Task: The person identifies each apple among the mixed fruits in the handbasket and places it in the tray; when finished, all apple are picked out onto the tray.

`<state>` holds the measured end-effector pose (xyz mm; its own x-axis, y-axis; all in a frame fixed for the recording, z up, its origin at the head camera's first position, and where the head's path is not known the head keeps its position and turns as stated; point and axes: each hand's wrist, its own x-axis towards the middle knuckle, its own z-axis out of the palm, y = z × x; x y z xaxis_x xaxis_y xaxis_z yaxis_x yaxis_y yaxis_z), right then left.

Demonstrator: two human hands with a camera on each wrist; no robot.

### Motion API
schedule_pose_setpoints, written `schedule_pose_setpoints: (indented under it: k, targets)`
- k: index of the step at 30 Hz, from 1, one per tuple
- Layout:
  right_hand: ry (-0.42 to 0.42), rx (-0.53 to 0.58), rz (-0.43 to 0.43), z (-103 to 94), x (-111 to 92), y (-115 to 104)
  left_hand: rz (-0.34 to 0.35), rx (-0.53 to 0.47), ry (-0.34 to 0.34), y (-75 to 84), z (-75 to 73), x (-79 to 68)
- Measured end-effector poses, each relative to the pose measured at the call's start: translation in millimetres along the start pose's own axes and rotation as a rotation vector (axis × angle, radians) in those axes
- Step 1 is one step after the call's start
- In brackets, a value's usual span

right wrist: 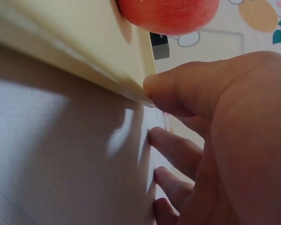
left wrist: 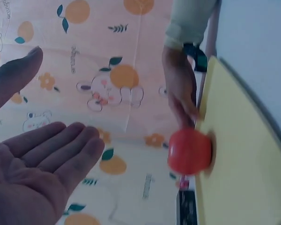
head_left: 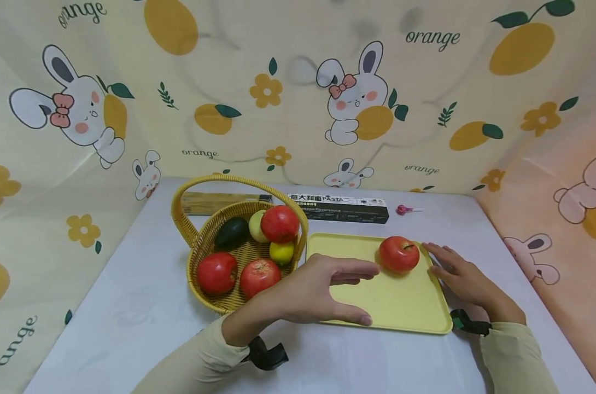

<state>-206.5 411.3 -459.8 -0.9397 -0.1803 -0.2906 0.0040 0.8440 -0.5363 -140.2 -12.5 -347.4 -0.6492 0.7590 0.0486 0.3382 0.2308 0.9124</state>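
Observation:
A red apple sits near the far right corner of a yellow tray. Over the tray's left part, my left hand is held with thumb and fingers spread apart and nothing between them. The left wrist view shows its palm and extended fingers, with the apple some way off. My right hand is at the tray's right edge. In the right wrist view its thumb touches the tray rim, and other fingers reach down to the table beside it. The index finger is mostly hidden behind the thumb.
Left of the tray stands a yellow wicker basket with a tall handle, holding red apples, an avocado and other fruit. Behind are a black-and-white pasta box, a yellowish package and a lollipop. A patterned cloth hangs behind the table.

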Motion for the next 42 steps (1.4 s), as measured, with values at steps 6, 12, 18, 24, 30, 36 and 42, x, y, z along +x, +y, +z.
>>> schedule_pose_setpoints:
  k: [6, 12, 18, 24, 30, 36, 42]
  targets:
    - [0.005, 0.024, -0.016, 1.5, 0.4, 1.2, -0.046, 0.053, 0.045, -6.4, -30.5, -43.7]
    - [0.007, 0.024, -0.015, 1.8, -0.4, 1.1, -0.073, 0.200, 0.160, -13.3, -62.8, -93.6]
    - [0.004, 0.015, -0.037, 2.4, 0.8, -0.4, -0.200, 0.337, 0.255, -16.3, -90.6, -141.7]
    - [0.010, -0.005, -0.029, 0.4, -1.3, 2.4, -0.353, 0.540, 0.304, -22.7, -106.7, -158.3]
    - [0.014, 0.004, -0.027, 0.1, -2.2, 1.1, -0.389, 0.657, 0.311, -42.4, -105.4, -151.9]
    - [0.013, 0.007, -0.029, 0.5, -2.3, 0.7, -0.372, 0.761, 0.265, -62.0, -102.0, -141.0]
    - [0.010, 0.009, -0.012, 0.2, -2.4, 2.5, -0.375, 0.868, 0.275, -69.8, -96.2, -131.0]
